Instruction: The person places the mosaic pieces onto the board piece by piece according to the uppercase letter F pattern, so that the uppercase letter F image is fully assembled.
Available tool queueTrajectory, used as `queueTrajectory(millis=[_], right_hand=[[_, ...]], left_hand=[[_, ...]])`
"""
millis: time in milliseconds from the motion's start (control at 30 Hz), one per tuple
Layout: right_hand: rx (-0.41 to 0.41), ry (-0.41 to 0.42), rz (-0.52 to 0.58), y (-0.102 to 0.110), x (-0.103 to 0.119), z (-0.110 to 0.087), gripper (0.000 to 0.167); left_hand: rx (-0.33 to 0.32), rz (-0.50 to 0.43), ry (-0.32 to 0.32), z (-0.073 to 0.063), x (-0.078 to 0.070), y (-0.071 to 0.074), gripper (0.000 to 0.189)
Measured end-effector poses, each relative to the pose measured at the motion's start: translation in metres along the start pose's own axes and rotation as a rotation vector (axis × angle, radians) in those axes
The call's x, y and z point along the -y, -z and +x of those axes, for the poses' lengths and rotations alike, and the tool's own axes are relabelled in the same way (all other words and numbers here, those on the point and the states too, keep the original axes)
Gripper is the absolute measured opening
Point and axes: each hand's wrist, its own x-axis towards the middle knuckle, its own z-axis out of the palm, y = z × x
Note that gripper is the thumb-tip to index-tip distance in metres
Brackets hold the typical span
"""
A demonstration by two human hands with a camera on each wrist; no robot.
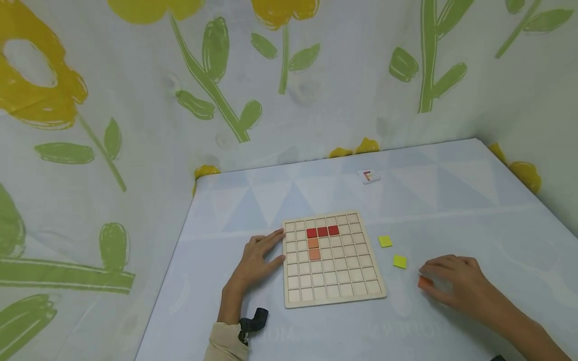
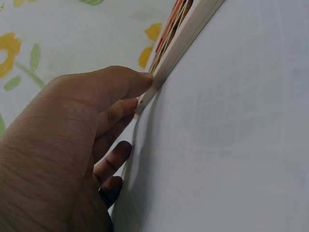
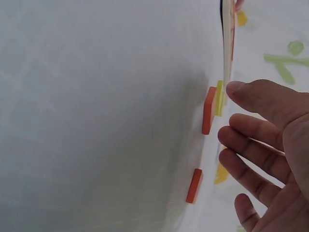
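A square wooden grid board [image 1: 338,276] lies flat on the table, with three red tiles [image 1: 322,231] in a row and two orange tiles [image 1: 314,254] below the leftmost one. My left hand [image 1: 255,260] rests at the board's left edge, thumb and fingertips against the rim. My right hand [image 1: 465,281] hovers, fingers loosely bent, over an orange tile [image 1: 425,284] right of the board. In the right wrist view, two orange tiles stand out on the table, a nearer one [image 3: 194,186] and a farther one [image 3: 209,111]; nothing is between the fingers.
Two yellow tiles [image 1: 385,241] lie between the board and my right hand. A small pattern card [image 1: 369,176] sits toward the table's back edge. Flower-printed cloth [image 1: 343,90] hangs behind and beside the table. A black wrist mount [image 1: 256,321] sits on my left wrist.
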Motion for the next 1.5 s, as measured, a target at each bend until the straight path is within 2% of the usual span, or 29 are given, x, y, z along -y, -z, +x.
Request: queueTrajectory(millis=[67,167,233,267,400,633,767,1100,1333,1500], right_hand=[[0.031,-0.021,-0.026,-0.001,0.000,-0.003,0.026],[0.070,-0.032,-0.050,-0.001,-0.002,-0.006,0.032],[0.068,-0.020,-0.049,-0.002,-0.002,-0.007,0.024],[0.062,-0.013,-0.047,-0.002,-0.003,-0.008,0.026],[0.035,0.022,-0.033,-0.003,-0.003,-0.006,0.062],[0.001,0.045,0.006,-0.001,0.001,0.006,0.054],[-0.020,0.070,0.031,-0.001,0.004,0.014,0.055],[-0.013,0.108,0.070,-0.004,0.010,0.030,0.052],[0.003,0.106,0.074,-0.004,0.014,0.039,0.054],[-0.018,0.136,0.094,-0.006,0.016,0.045,0.053]], left_hand=[[-0.001,0.001,0.006,0.000,0.000,-0.001,0.060],[-0.009,0.001,0.006,-0.001,0.001,-0.001,0.060],[-0.011,-0.005,0.005,-0.001,0.001,-0.002,0.060],[-0.012,-0.008,0.004,-0.001,0.001,-0.002,0.060],[-0.011,-0.014,0.004,-0.001,0.000,-0.001,0.060],[-0.015,0.010,-0.005,-0.001,0.001,-0.002,0.060],[-0.012,0.009,-0.001,-0.001,0.000,-0.001,0.060],[-0.010,0.022,0.005,0.000,0.000,-0.002,0.061],[-0.005,0.026,0.019,0.000,-0.001,-0.002,0.061],[-0.007,0.016,0.035,0.000,-0.003,0.000,0.061]])
